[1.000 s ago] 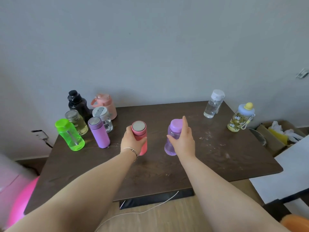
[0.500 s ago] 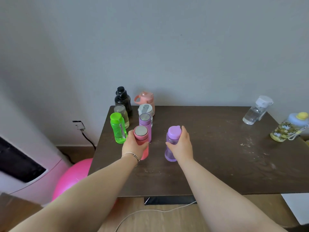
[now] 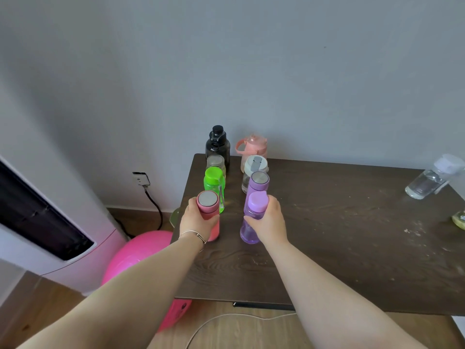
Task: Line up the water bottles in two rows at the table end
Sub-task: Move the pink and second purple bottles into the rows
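Two rows of bottles run along the left end of the dark wooden table [image 3: 339, 235]. The left row holds a black bottle [image 3: 217, 144], a small clear jar [image 3: 215, 162] and a green bottle [image 3: 214, 183]. In front of them my left hand [image 3: 197, 220] grips a red flask [image 3: 207, 206]. The right row holds a pink jug [image 3: 253, 147], a clear white-lidded bottle [image 3: 254, 172] and a purple flask [image 3: 258, 183]. My right hand [image 3: 270, 222] grips a translucent purple bottle [image 3: 253, 217] in front of those. Both held bottles stand upright.
A clear bottle with a white cap [image 3: 432, 177] stands at the far right, and a yellow patterned bottle [image 3: 459, 219] is cut off by the right edge. A pink ball [image 3: 136, 260], a white appliance [image 3: 50, 222] and a wall socket [image 3: 141, 178] are left of the table.
Both hands carried their bottles leftwards to the table's left end, the red flask now in front of the green bottle, the purple bottle in front of the purple flask. My view swung left.
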